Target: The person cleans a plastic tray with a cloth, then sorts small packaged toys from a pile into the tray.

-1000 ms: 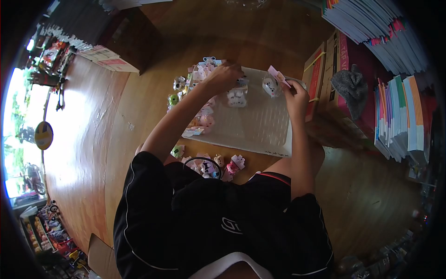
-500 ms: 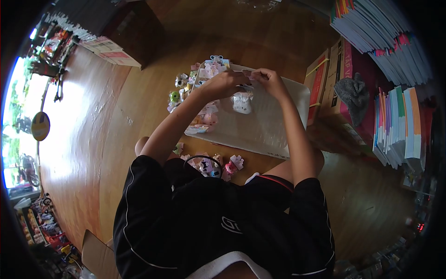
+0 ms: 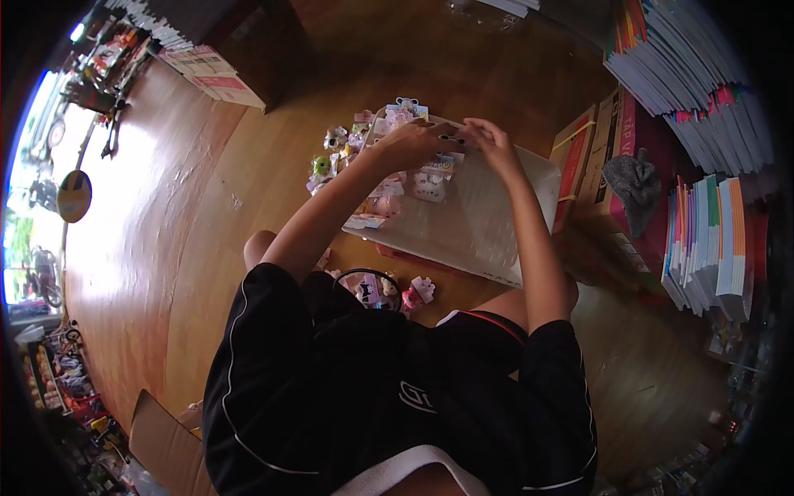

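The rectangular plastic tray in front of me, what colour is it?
The rectangular plastic tray is greyish white, best seen in the head view.

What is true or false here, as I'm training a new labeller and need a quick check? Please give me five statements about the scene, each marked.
1. The left hand and right hand are close together near the far edge of the pale tray. True.
2. The grey cloth lies inside the tray. False: the grey cloth is draped over boxes to the right of the tray.
3. A white packaged trinket lies on the tray. True.
4. The black shirt has sleeves down to the wrists. False: its sleeves are short and the forearms are bare.
5. A pink trinket is outside the tray, near the person's lap. True.
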Available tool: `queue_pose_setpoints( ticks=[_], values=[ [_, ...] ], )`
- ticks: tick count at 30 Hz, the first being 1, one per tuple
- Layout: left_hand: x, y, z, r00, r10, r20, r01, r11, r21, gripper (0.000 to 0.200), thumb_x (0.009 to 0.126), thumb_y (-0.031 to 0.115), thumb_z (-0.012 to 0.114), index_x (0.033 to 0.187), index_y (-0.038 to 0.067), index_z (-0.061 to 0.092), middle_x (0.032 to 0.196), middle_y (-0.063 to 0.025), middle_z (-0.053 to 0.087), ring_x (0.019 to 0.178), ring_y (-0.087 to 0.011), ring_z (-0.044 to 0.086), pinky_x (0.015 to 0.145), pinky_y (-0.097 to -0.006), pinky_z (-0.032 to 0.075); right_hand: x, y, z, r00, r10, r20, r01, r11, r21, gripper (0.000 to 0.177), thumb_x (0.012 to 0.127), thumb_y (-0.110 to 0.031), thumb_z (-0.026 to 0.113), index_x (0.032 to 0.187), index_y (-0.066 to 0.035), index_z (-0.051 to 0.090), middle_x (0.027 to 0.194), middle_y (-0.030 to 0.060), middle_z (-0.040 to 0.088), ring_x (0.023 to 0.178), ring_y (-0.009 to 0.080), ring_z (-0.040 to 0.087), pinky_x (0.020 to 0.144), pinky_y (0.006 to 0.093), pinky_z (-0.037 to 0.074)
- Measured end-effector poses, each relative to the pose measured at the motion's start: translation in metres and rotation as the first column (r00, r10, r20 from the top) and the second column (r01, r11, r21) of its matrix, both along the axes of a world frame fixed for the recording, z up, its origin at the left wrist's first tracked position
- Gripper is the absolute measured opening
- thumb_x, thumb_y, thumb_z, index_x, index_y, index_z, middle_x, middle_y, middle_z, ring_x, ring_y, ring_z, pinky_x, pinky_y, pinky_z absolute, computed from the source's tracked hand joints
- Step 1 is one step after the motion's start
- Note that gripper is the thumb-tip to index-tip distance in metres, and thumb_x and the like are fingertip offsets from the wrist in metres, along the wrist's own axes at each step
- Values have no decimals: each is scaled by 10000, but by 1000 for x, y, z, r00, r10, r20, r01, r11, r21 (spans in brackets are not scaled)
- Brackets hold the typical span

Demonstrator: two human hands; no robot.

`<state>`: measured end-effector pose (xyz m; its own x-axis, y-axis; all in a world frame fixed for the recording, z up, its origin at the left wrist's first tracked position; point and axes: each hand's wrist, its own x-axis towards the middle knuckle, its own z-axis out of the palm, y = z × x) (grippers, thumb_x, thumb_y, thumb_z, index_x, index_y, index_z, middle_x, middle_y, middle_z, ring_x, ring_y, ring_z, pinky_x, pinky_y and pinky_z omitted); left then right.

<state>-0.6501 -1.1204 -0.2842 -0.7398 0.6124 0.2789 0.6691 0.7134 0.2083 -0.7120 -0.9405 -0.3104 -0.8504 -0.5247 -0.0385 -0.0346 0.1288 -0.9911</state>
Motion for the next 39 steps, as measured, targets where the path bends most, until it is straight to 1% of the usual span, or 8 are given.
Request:
queue_pose_setpoints(
  ticks=[6,8,18,22,25,29,37,39],
  values=[
    [4,-1,1,999,25,-42,-27,999,-42,480,664,112,590,1113,244,485,1124,-48,457,1009,-218,473,839,-351,382,43,31,16,892,-366,-266,408,904,127,252,765,-255,582,840,-14,586,730,31,588,682,101,541,614,217,414],
    [2,-2,-6,998,39,-49,-40,999,-20,497,660,129,603,1126,242,473,1139,-37,450,1000,-216,477,847,-353,372,62,31,26,980,-84,179,46,978,203,237,748,-244,598,796,-12,589,687,26,585,637,101,533,585,224,412],
    [45,-62,28,912,360,-198,-281,897,340,355,684,169,617,1031,157,542,1056,-48,516,963,-232,483,817,-352,376,79,32,28,987,147,58,-156,959,238,226,766,-223,580,861,-17,584,768,37,581,719,80,526,672,222,418],
    [84,-142,-10,551,816,173,-713,353,606,259,729,168,580,984,126,564,943,-113,573,869,-252,546,720,-327,443,88,58,46,984,-106,141,77,977,197,177,783,-178,557,841,-11,570,779,32,585,693,89,539,612,196,403],
    [114,-201,-122,55,937,344,-984,-7,176,258,680,270,584,879,106,591,844,-142,592,811,-272,568,656,-355,460,91,76,49,978,-190,87,168,962,218,179,812,-154,506,870,7,561,798,58,585,689,95,538,617,202,411],
    [176,-178,-222,43,783,621,-701,466,-539,379,598,327,645,881,78,604,903,-136,587,834,-277,564,687,-364,459,101,81,57,918,-388,80,373,915,153,183,818,-152,493,864,15,552,781,70,570,683,115,528,604,216,409],
    [246,-86,-247,-2,626,780,-370,724,-582,857,402,435,760,1126,89,460,1140,-131,471,1056,-323,428,862,-521,298,108,73,49,891,-444,98,431,894,125,201,825,-157,487,897,24,537,802,87,563,693,139,530,631,242,421],
    [268,-85,-253,241,657,715,-358,744,-564,972,358,439,769,1192,130,376,1192,-129,400,1112,-351,345,880,-576,204,110,70,44,894,-440,85,431,896,109,201,822,-152,492,898,28,536,799,88,562,693,140,530,630,243,424]
  ],
)
